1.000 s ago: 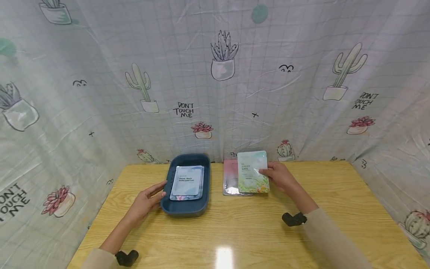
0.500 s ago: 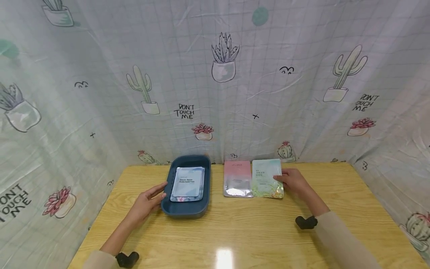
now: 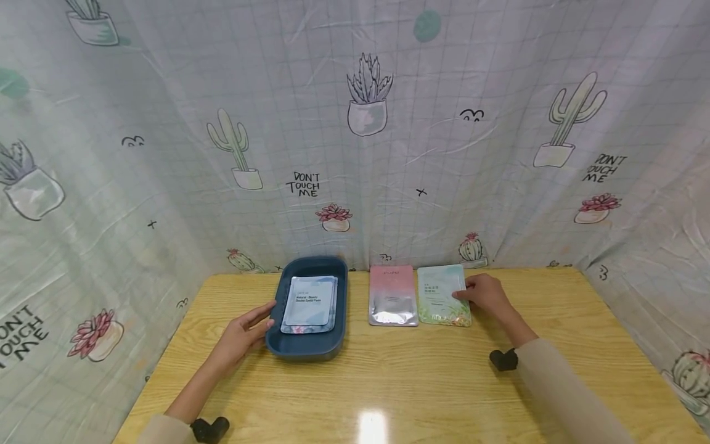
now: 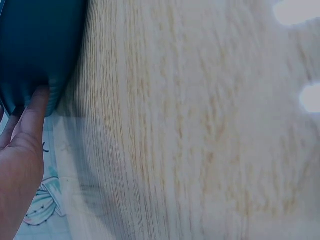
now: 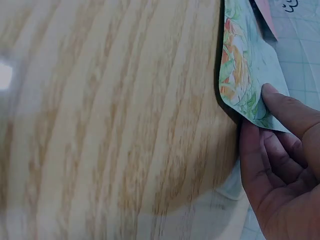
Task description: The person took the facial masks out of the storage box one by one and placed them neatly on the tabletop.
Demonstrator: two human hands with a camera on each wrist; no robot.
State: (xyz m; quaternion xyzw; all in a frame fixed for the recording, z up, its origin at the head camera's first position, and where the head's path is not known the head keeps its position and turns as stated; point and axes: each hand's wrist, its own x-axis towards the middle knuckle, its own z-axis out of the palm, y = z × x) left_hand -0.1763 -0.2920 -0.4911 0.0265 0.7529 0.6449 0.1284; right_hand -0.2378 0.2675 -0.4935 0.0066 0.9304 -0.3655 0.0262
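Observation:
My right hand (image 3: 488,295) pinches the right edge of a pale green face mask packet (image 3: 438,290), thumb on top and fingers beneath. In the right wrist view, the packet's flowered corner (image 5: 240,70) is lifted slightly off the wood. Just left of it lies a pink and silver packet (image 3: 392,302), flat on the table. My left hand (image 3: 241,330) touches the left side of a dark blue tray (image 3: 307,349), fingers extended against its outer wall. Inside the tray, a white and pale blue packet (image 3: 309,302) sits on top of another with a floral lower edge.
The wooden table (image 3: 366,376) ends at the back against a curtain (image 3: 421,154) printed with cacti. The curtain also surrounds both sides. A black wrist camera (image 3: 209,428) is on the left arm and another camera (image 3: 503,359) on the right.
My right hand has moved right with the green packet, off the pink packet it overlapped, and lowered it beside that one. My left hand and the tray have stayed put.

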